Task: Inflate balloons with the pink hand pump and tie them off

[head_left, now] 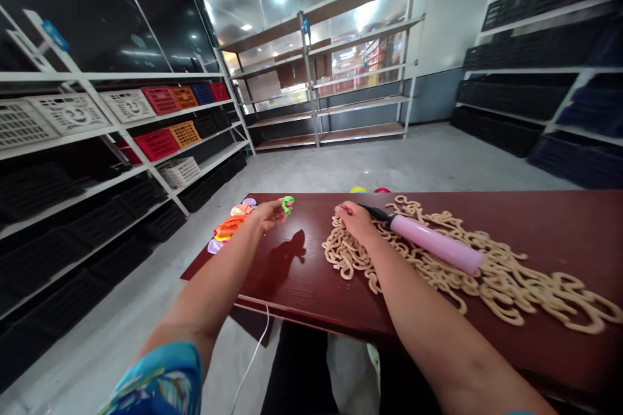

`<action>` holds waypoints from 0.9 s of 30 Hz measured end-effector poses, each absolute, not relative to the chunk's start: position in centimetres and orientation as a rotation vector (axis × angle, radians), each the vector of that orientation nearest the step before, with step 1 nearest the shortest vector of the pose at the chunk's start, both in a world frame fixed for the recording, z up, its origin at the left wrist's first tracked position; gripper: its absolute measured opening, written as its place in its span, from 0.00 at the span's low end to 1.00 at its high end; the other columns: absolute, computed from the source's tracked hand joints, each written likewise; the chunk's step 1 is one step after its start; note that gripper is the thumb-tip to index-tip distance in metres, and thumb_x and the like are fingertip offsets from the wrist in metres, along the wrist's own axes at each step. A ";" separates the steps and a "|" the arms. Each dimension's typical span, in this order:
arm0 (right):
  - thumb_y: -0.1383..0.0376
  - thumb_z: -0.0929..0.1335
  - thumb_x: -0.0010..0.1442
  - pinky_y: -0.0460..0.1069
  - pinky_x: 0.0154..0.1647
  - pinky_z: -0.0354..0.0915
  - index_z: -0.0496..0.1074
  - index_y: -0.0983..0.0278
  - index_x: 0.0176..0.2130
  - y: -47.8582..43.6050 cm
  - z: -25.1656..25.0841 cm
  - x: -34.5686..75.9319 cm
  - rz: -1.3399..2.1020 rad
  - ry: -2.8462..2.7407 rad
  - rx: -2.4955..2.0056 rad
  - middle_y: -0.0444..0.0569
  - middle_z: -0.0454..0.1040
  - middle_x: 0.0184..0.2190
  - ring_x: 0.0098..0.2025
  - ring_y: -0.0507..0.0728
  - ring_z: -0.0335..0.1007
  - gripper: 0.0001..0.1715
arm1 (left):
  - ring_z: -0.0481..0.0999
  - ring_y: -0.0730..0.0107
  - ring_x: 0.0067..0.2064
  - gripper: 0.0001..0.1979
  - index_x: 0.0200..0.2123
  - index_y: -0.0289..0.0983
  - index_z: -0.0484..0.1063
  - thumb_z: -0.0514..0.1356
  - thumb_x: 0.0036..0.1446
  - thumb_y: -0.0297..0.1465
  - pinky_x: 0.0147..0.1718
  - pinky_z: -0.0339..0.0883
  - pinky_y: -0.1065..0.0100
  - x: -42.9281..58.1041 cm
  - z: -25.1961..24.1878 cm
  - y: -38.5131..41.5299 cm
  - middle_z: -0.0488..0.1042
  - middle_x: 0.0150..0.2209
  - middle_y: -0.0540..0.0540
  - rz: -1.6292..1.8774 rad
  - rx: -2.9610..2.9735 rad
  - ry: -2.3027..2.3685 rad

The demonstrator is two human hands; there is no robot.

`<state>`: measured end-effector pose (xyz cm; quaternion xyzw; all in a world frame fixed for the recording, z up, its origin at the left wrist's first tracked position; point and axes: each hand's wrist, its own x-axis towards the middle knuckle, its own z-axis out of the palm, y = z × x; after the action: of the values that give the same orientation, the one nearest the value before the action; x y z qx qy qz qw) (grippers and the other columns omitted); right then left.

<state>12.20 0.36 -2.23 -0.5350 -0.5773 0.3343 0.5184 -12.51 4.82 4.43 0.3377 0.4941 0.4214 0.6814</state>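
My left hand point(269, 213) is raised a little over the dark red table point(302, 279), its fingers closed on a small green balloon point(287, 203). Just left of it lies a pile of flat coloured balloons point(231, 225), orange, purple and red. My right hand point(354, 219) rests with curled fingers on a heap of beige plastic clips point(491, 272), touching the black nozzle end of a pink hand pump point(435, 244) that lies across the heap. What the right fingers hold, if anything, is hidden.
Two inflated balloons, yellow point(358, 189) and red point(382, 190), peek over the table's far edge. Shelving with white, red and orange baskets point(160, 100) lines the left wall; black crates fill the right racks. A white cable point(253, 356) hangs below the table's near edge.
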 end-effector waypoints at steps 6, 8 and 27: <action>0.53 0.68 0.48 0.46 0.29 0.62 0.67 0.61 0.39 -0.1 -2.1 11.2 0.696 -1.460 -1.156 0.43 0.72 0.31 0.26 0.50 0.65 0.20 | 0.75 0.71 0.32 0.06 0.35 0.34 0.72 0.56 0.55 0.26 0.31 0.69 0.69 -3.4 0.9 3.5 0.75 0.32 0.44 0.970 0.583 0.889; 0.55 0.69 0.46 0.47 0.34 0.62 0.68 0.61 0.39 0.1 -2.3 11.3 0.544 -1.496 -1.201 0.43 0.72 0.33 0.31 0.51 0.67 0.20 | 0.75 0.71 0.30 0.06 0.34 0.34 0.72 0.56 0.55 0.27 0.29 0.68 0.70 -1.4 0.3 3.5 0.75 0.31 0.46 0.979 0.558 0.880; 0.56 0.63 0.52 0.44 0.15 0.54 0.63 0.62 0.23 0.8 -2.4 11.6 0.952 -1.130 -1.139 0.40 0.69 0.19 0.14 0.47 0.58 0.14 | 0.72 0.59 0.44 0.30 0.39 0.32 0.72 0.45 0.56 0.51 0.39 0.69 0.58 -0.7 -2.6 3.2 0.73 0.42 0.35 0.969 0.417 0.501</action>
<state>11.58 0.76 -2.38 -0.4906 -0.4866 0.4099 0.5954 -0.66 3.19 -2.58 0.1970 0.2364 0.4573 0.8344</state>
